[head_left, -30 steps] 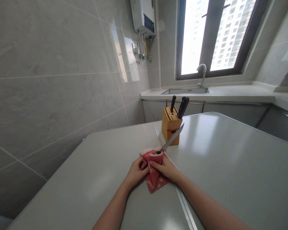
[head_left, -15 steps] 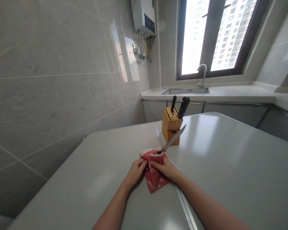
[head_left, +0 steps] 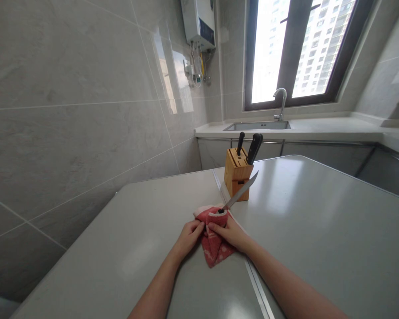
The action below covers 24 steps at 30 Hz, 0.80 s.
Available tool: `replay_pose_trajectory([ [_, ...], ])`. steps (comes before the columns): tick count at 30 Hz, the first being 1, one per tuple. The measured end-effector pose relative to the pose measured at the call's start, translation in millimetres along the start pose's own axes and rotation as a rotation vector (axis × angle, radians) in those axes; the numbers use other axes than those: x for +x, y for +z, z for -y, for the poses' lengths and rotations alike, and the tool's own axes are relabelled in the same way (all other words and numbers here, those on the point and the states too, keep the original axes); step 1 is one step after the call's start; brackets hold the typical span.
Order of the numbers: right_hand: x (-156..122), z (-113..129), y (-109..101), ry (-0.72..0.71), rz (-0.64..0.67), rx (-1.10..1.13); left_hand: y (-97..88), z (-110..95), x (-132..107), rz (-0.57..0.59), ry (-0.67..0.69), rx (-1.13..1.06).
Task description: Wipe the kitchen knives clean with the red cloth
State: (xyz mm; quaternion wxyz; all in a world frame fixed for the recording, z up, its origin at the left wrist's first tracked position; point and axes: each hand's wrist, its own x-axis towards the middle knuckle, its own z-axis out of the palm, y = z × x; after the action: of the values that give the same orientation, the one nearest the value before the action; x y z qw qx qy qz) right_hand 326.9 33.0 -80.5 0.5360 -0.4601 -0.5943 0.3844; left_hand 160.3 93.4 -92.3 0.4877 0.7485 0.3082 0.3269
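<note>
A red cloth with white edging [head_left: 214, 243] is wrapped around the handle of a knife [head_left: 241, 191]. The bare blade sticks out of the cloth, slanting up to the right, with its tip in front of the knife block. On the cloth's left side, my left hand [head_left: 190, 235] is closed on a fold, its thumb and fingers pinched together. My right hand [head_left: 231, 232] grips the knife handle through the cloth, thumb on top. Most of the handle is hidden; only a dark bit shows. Just beyond stands a wooden knife block [head_left: 236, 177] holding two black-handled knives [head_left: 254, 148].
The pale glossy table [head_left: 146, 221] has a metal seam running lengthwise under the cloth. Behind it are a counter with a sink [head_left: 258, 126] and a faucet [head_left: 280, 104]. A water heater [head_left: 199, 24] hangs on the tiled wall at left.
Almost nothing differs. My left hand has shifted very slightly at the cloth's edge; the knife and block stay put.
</note>
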Motion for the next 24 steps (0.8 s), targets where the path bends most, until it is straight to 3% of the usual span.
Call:
replay_pose_trajectory([
  [24, -0.4, 8.7, -1.1, 0.016, -0.003, -0.032, -2.7, 0.0, -0.8, 0.016, 0.009, 0.057],
])
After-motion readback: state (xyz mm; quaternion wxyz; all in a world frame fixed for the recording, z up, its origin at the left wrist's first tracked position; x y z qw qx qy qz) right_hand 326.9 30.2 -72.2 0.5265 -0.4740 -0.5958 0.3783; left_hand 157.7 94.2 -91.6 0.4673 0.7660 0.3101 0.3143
